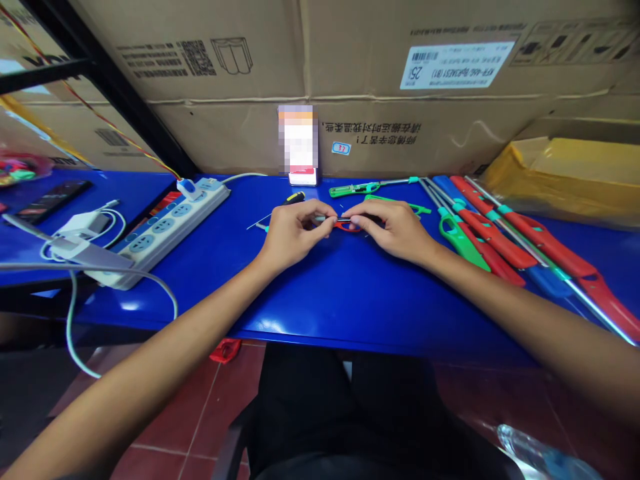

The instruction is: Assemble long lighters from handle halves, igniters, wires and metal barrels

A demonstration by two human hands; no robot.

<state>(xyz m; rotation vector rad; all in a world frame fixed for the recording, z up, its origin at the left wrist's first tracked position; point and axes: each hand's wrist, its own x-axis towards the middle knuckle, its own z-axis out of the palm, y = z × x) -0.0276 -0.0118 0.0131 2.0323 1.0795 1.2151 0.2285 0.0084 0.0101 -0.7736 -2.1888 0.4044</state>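
My left hand (301, 225) and my right hand (393, 228) meet over the blue table, thumbs and fingers pinched from either side on a slim dark rod-like part (344, 219). Its ends are hidden in my fingers. Just below it shows an orange-red piece (347, 227), mostly covered, and I cannot tell whether it is held or lying there. Behind my left hand lies a screwdriver (294, 198) with a black and yellow handle. A long-necked green lighter (356, 190) lies behind the hands, and a green casing piece (423, 210) is partly hidden by my right hand.
Several red, green and blue long-necked lighters (520, 247) are heaped on the right. A lit phone (303, 150) leans on the cardboard box (240, 127) at the back. On the left are a power strip (165, 227) and loose white cables (173, 293). The table's front edge (320, 340) is near my lap.
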